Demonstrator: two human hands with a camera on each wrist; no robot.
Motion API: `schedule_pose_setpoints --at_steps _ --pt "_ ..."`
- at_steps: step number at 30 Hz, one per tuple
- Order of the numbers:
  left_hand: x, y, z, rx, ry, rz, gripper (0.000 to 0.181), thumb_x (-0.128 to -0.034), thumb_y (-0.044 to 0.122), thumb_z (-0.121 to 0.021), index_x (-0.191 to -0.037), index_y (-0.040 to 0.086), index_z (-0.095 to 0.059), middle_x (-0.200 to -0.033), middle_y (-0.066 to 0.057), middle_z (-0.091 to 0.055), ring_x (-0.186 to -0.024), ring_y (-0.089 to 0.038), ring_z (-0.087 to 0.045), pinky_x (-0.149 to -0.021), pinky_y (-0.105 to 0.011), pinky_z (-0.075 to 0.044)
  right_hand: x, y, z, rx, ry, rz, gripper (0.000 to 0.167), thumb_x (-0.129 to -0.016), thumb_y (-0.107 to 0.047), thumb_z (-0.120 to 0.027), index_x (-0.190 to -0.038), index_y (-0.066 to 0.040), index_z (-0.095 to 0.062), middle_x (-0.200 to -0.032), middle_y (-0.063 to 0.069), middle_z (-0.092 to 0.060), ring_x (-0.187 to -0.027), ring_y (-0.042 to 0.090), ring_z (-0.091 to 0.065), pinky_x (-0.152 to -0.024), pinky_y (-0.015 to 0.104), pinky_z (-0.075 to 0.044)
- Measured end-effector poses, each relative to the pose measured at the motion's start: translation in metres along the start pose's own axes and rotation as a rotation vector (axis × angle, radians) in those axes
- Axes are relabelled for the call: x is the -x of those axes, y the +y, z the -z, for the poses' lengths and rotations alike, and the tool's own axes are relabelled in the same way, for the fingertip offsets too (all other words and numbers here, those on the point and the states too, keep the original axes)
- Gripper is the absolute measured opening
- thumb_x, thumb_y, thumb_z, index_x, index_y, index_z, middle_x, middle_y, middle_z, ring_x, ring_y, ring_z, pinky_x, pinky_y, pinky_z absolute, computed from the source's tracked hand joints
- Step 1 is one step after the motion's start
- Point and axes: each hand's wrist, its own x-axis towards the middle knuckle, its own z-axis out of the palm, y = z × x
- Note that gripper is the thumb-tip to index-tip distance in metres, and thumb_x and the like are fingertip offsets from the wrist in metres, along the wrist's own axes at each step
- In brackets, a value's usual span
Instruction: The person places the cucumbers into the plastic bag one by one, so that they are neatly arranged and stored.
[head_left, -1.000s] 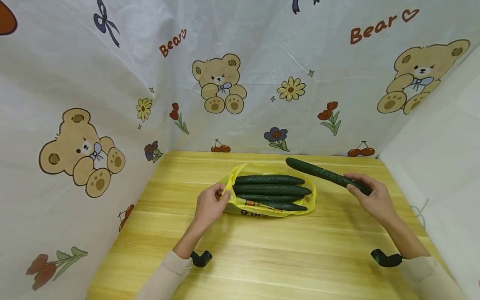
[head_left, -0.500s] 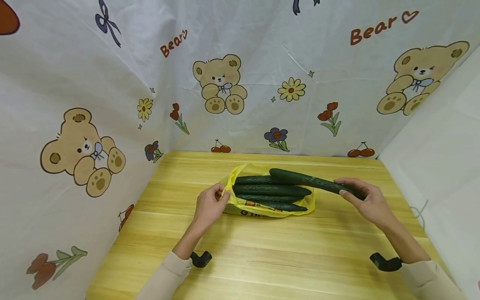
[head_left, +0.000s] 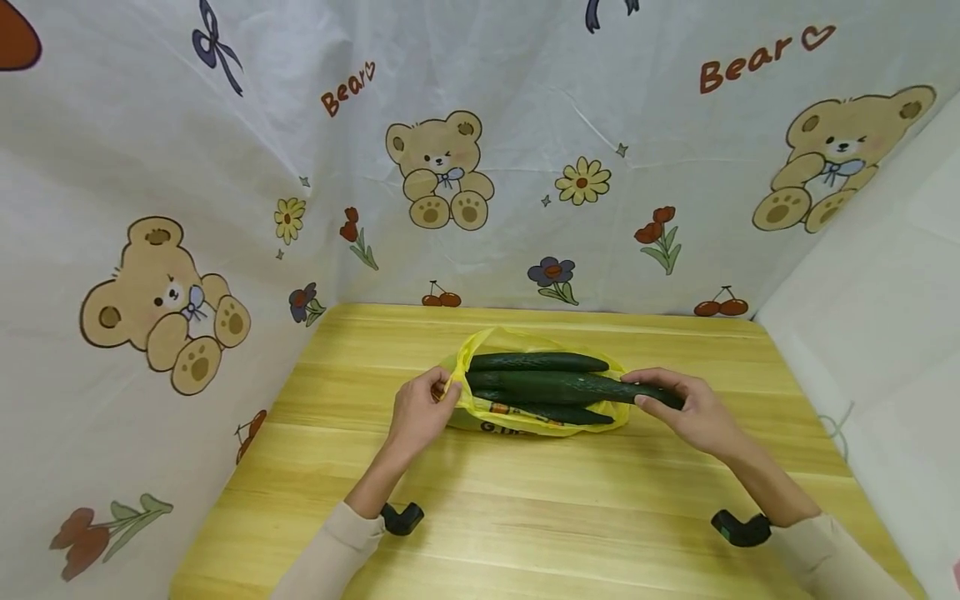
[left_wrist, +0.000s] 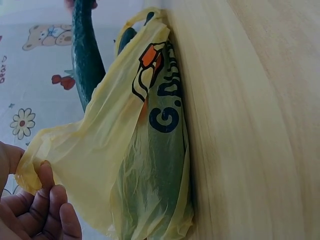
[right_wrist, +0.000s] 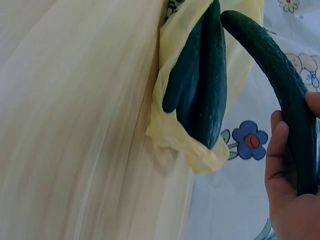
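Note:
A yellow plastic bag (head_left: 480, 417) with dark lettering lies on its side on the table, mouth open, several cucumbers (head_left: 540, 362) inside. My left hand (head_left: 423, 408) pinches the bag's rim at its left end; the left wrist view shows thumb and fingertips on the pulled-out plastic (left_wrist: 75, 160). My right hand (head_left: 693, 408) grips one end of another cucumber (right_wrist: 285, 80). In the head view, that cucumber's far end lies over those in the bag. From the right wrist, its tip appears raised above the bag; whether it touches the others I cannot tell.
The wooden table (head_left: 525, 517) backs onto a white cloth (head_left: 517, 225) printed with bears and flowers. A plain white panel (head_left: 885, 317) stands to the right. Black wrist devices (head_left: 402, 518) sit below both hands. A thin cord (head_left: 838, 429) shows beyond the right edge.
My right hand has moved left and slightly down, bringing its cucumber from beyond the bag's right side to over the cucumbers in the bag. The left hand stays on the rim.

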Motion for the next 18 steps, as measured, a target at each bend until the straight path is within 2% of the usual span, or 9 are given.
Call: schedule_pose_setpoints --at_steps 3,5,8,13,15,18 --pt "0.000 -0.001 0.000 0.001 0.000 0.001 0.013 -0.1034 0.027 -0.072 -0.094 0.018 -0.071 -0.078 -0.001 -0.063 -0.063 -0.014 -0.055 -0.064 -0.029 -0.044 -0.006 -0.001 -0.010 0.026 -0.034 0.010 0.031 -0.108 -0.016 -0.066 -0.139 -0.017 -0.070 -0.141 0.009 -0.070 -0.122 -0.008 -0.061 -0.092 0.018 -0.053" --pt "0.000 -0.001 0.000 0.002 0.005 -0.002 0.013 -0.1035 0.027 -0.072 -0.094 0.018 -0.071 -0.078 -0.001 -0.064 -0.064 -0.014 -0.056 -0.065 -0.030 -0.045 -0.012 -0.001 -0.017 0.043 -0.052 0.011 0.031 -0.108 -0.019 -0.066 -0.139 -0.020 -0.070 -0.144 0.008 -0.069 -0.130 -0.008 -0.057 -0.099 0.018 -0.050" --pt "0.000 -0.001 0.001 0.006 0.014 -0.010 0.013 -0.1035 0.028 -0.072 -0.094 0.019 -0.072 -0.079 -0.001 -0.065 -0.065 -0.014 -0.058 -0.066 -0.031 -0.047 -0.022 -0.002 -0.026 0.055 -0.082 0.006 0.030 -0.109 -0.021 -0.065 -0.139 -0.023 -0.070 -0.144 0.005 -0.070 -0.135 0.003 -0.058 -0.104 0.023 -0.049" --pt "0.000 -0.001 0.002 0.007 0.021 -0.020 0.015 -0.1036 0.028 -0.071 -0.092 0.019 -0.071 -0.077 0.000 -0.064 -0.064 -0.012 -0.057 -0.064 -0.029 -0.046 -0.038 -0.002 -0.038 0.065 -0.107 0.035 0.030 -0.108 -0.017 -0.066 -0.138 -0.019 -0.071 -0.143 0.009 -0.071 -0.131 0.028 -0.063 -0.098 0.030 -0.052" --pt "0.000 -0.001 0.003 0.007 0.031 -0.024 0.015 -0.1032 0.027 -0.071 -0.091 0.019 -0.071 -0.077 0.000 -0.064 -0.063 -0.012 -0.056 -0.064 -0.028 -0.046 -0.043 -0.002 -0.041 0.070 -0.106 0.051 0.031 -0.108 -0.015 -0.066 -0.138 -0.015 -0.070 -0.142 0.010 -0.070 -0.130 0.032 -0.063 -0.096 0.031 -0.053" --pt "-0.001 0.000 0.004 0.011 0.042 -0.035 0.013 -0.1027 0.027 -0.071 -0.092 0.019 -0.072 -0.077 0.001 -0.065 -0.064 -0.012 -0.057 -0.065 -0.028 -0.047 -0.048 -0.001 -0.046 0.086 -0.109 0.067 0.033 -0.107 -0.014 -0.068 -0.139 -0.011 -0.068 -0.142 0.010 -0.070 -0.133 0.035 -0.063 -0.100 0.032 -0.054"
